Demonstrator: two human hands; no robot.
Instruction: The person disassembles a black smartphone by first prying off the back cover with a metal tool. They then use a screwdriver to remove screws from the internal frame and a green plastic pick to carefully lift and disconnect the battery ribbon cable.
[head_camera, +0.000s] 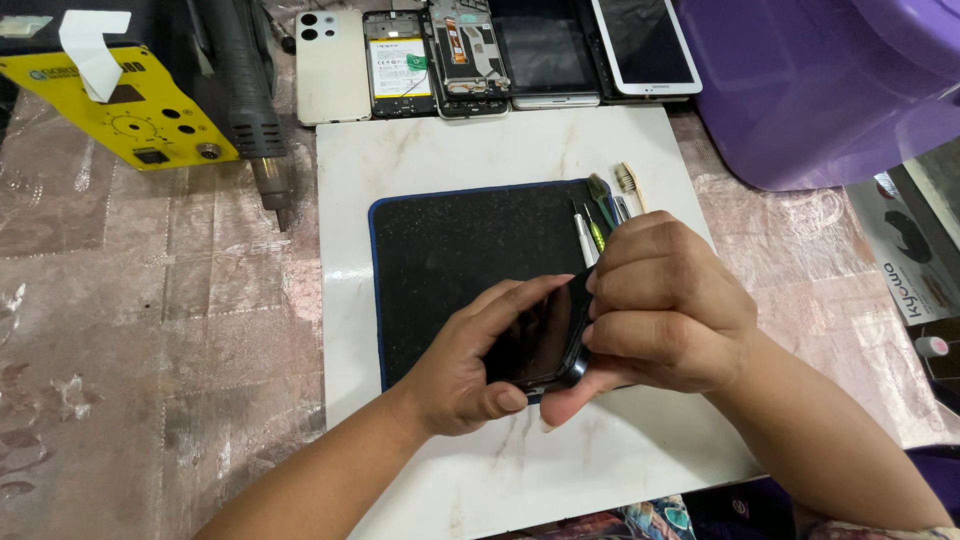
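A: Head cam check. Where's the phone (537, 338)?

B: Held above the black work mat (450, 260), near its lower right part, on the white marble-look slab (480, 150). Dark glass faces left, unit tipped up on edge.

A: Hand status?

B: Left hand (470, 365) cupped under and behind the phone, thumb along the bottom edge, fingers curled over the top edge. Right hand (665, 310) closed around the right side, fingers folded tight over the edge, thumb underneath. Both gripping; neither open.

A: Handling notes?

B: Judged light, rigid, thin. Glass face prob. slippery and fragile; frame edges are the safe grip pts. Hold by long sides, avoid pressing mid-screen. Keep low over mat in case of slip.

A: Nearby items?

B: Tweezers and small brushes (605, 205) at the mat's right edge, just beyond the right knuckles. Opened phones and back covers (400, 65) in a row at the slab's far end. Yellow-faced hot-air station (150, 110) far left, purple tub (820, 90) far right.
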